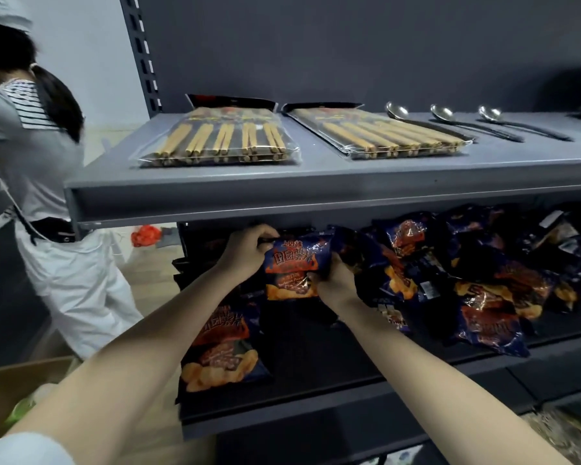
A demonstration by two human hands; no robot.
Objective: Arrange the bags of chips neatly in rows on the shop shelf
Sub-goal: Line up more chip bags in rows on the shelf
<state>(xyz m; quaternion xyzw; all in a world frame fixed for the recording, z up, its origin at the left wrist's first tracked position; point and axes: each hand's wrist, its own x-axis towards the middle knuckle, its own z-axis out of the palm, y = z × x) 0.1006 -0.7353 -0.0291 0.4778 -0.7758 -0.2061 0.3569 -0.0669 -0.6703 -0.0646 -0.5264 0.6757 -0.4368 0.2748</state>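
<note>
Both hands hold one dark blue and orange chip bag (pixel 291 270) upright over the dark lower shelf (pixel 332 374). My left hand (pixel 245 251) grips its top left corner. My right hand (pixel 336 280) grips its right side and lower edge. Another bag of the same kind (pixel 222 350) lies flat at the shelf's left front, partly under my left forearm. A loose heap of several more bags (pixel 477 273) covers the right half of the shelf, lying at mixed angles.
The grey upper shelf (pixel 215 193) hangs just above my hands; it carries two chopstick packs (pixel 218 139) and three metal spoons (pixel 450 119). A person in white (pixel 41 203) stands at the left. A cardboard box (pixel 10 391) sits at the lower left.
</note>
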